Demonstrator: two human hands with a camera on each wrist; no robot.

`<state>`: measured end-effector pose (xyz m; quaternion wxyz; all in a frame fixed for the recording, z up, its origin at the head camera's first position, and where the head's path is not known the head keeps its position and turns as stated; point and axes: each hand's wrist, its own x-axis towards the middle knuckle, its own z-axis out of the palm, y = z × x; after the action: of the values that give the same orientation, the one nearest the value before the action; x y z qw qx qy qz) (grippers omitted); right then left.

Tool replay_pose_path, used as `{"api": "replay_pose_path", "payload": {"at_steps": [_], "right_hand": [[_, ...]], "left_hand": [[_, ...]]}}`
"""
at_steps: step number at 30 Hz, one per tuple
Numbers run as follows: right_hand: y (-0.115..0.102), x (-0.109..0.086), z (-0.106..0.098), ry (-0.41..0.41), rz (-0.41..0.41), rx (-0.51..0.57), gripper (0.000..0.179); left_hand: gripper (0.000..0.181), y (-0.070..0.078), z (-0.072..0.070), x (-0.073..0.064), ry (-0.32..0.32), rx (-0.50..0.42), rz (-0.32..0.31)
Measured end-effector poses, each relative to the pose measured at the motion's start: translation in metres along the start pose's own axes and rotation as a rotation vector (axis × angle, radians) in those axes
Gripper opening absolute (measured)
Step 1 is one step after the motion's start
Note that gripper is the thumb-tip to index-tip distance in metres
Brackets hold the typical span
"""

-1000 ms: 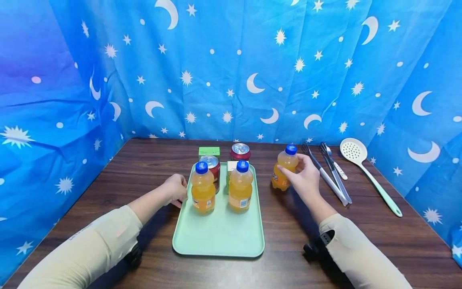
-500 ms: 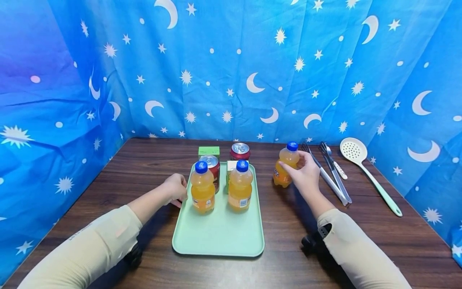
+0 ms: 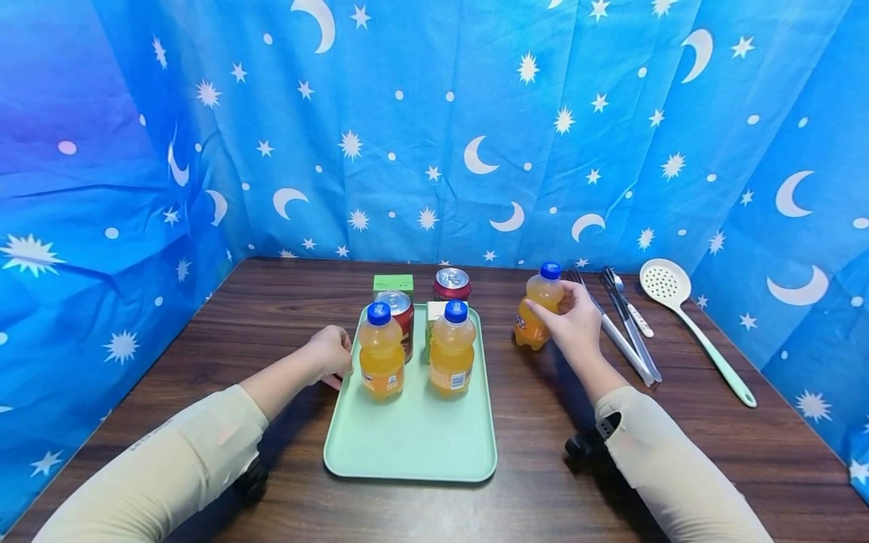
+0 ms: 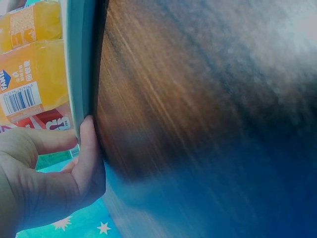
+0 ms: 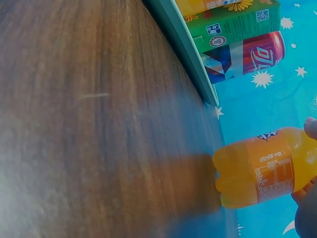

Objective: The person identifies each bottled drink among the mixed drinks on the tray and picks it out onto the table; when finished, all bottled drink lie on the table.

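Note:
My left hand (image 3: 330, 356) pinches the left rim of a pale green tray (image 3: 410, 452), thumb inside and fingers outside, as the left wrist view shows. On the tray stand two orange soda bottles with blue caps, a left bottle (image 3: 382, 362) and a right bottle (image 3: 452, 358). Behind them are a red can (image 3: 400, 304) and a carton (image 3: 435, 311), both partly hidden. To the right of the tray, my right hand (image 3: 575, 320) grips a third orange soda bottle (image 5: 262, 171) by its upper part. It leans slightly; whether its base touches the table, I cannot tell.
At the back are a green carton (image 3: 393, 283) and a second red can (image 3: 451, 282). Tongs (image 3: 621, 351), a small utensil with a patterned handle (image 3: 640, 320) and a slotted skimmer (image 3: 706, 343) lie at the right. A blue star-patterned cloth (image 3: 434, 136) hangs behind the table.
My right hand has shifted the bottle slightly away from me and a little to the right. My left hand and the tray have stayed in place.

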<state>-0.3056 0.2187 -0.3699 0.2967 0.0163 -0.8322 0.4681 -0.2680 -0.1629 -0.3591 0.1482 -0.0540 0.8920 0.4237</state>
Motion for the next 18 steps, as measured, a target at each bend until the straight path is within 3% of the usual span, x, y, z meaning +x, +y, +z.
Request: {"api": "replay_pose_path", "payload": {"at_steps": [18], "right_hand": [[-0.004, -0.002, -0.011, -0.084, 0.044, -0.094, 0.073]], "left_hand": [[0.024, 0.0, 0.0, 0.001, 0.008, -0.003, -0.03]]}}
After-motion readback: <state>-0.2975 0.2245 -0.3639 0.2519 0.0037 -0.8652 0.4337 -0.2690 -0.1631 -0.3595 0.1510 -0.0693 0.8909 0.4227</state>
